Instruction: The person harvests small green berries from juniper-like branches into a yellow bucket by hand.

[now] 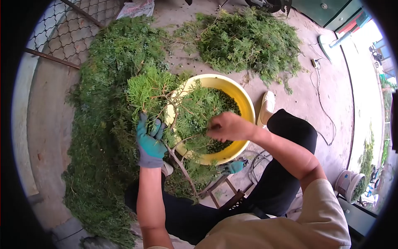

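1. A long heap of cut green cypress-like foliage (103,124) lies on the bare concrete floor (49,124) along my left side, running up to the wire mesh fence (70,29) at the floor's far left corner.
2. A second, smaller pile of the same green cuttings (248,39) lies at the far edge of the floor, well apart from me.
3. A round yellow plastic basin (244,103) stands on the floor just in front of my knees, between the two piles; small dark green berries (228,103) fill its bottom.
4. A forked green sprig on a thin brown woody stem (182,112) hangs tilted over the basin's near left rim, its stem end pointing back toward my lap.
5. My left hand (150,143), in a teal and grey work glove, is clamped around the sprig's stem and lower foliage, just outside the basin's left rim.
6. My bare right hand (228,126) is over the basin, fingers pinched together into the sprig's foliage.
7. A second teal glove (234,167) lies just beside the basin's near rim.
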